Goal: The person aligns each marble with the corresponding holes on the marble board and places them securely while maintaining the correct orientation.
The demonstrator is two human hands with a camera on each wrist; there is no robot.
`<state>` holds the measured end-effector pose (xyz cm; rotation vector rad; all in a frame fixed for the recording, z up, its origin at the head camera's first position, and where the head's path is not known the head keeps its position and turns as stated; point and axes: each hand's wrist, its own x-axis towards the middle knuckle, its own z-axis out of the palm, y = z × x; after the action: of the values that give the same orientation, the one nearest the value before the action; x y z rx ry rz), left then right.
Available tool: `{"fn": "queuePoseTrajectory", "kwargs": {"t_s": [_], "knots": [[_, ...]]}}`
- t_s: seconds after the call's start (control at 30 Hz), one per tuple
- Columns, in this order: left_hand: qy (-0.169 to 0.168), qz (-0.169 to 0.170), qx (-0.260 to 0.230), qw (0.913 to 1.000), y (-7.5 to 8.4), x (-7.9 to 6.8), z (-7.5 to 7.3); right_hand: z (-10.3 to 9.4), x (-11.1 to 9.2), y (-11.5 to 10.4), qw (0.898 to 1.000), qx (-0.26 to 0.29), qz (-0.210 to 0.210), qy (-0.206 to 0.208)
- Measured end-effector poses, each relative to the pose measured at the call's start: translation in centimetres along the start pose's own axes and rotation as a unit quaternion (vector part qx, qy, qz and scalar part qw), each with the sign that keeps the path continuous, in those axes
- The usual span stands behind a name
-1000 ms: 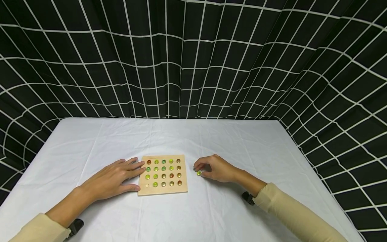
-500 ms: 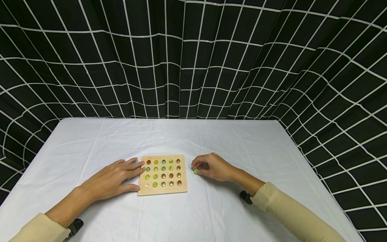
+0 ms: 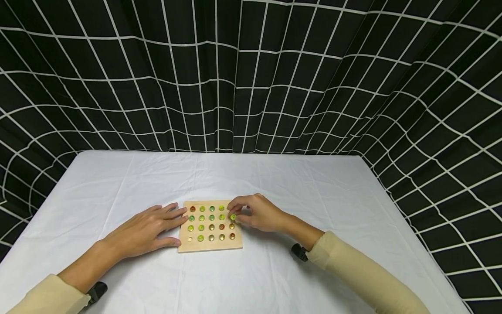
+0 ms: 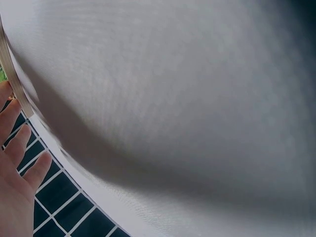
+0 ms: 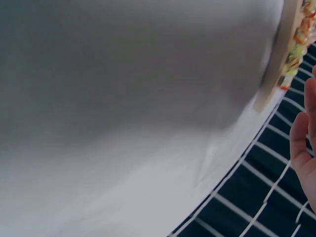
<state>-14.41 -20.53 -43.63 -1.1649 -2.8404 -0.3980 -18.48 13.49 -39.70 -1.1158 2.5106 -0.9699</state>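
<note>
A light wooden board [image 3: 206,245] lies on the white cloth, with rows of glass marbles [image 3: 211,227] in green, yellow-green, amber and red set in it. The hole [image 3: 190,239] at its near left corner shows bare wood. My left hand [image 3: 150,226] rests flat at the board's left edge, fingers spread, fingertips and thumb on the rim. Between thumb and fingertips my right hand [image 3: 260,213] pinches a yellow-green marble [image 3: 233,216], over the right side of the board. Part of the right column is hidden behind those fingers.
A white cloth [image 3: 313,187] covers the table, slightly creased. Behind it and along the right side hangs a black curtain [image 3: 251,78] with a white grid. In the right wrist view the board's edge [image 5: 276,64] stands at the upper right.
My right hand has picked up the yellow-green marble from the cloth and carried it left, over the board's right side. The left hand has stayed at the board's edge.
</note>
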Motion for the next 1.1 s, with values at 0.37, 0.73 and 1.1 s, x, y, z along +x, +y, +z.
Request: {"fn": "queuePoseTrajectory", "kwargs": {"t_s": [0.37, 0.73, 1.1], "knots": [[-0.005, -0.001, -0.003, 1.0, 0.1, 0.1, -0.1, 2.2, 3.4, -3.2, 0.999, 0.006, -0.027, -0.041], [-0.002, 0.004, -0.005, 1.0, 0.0, 0.1, -0.1, 4.1, 5.0, -4.4, 0.996, 0.007, -0.061, -0.067], [-0.001, 0.006, -0.013, 0.9999, -0.1, 0.1, -0.1, 5.1, 5.7, -5.1, 0.992, -0.042, -0.07, -0.094]]}}
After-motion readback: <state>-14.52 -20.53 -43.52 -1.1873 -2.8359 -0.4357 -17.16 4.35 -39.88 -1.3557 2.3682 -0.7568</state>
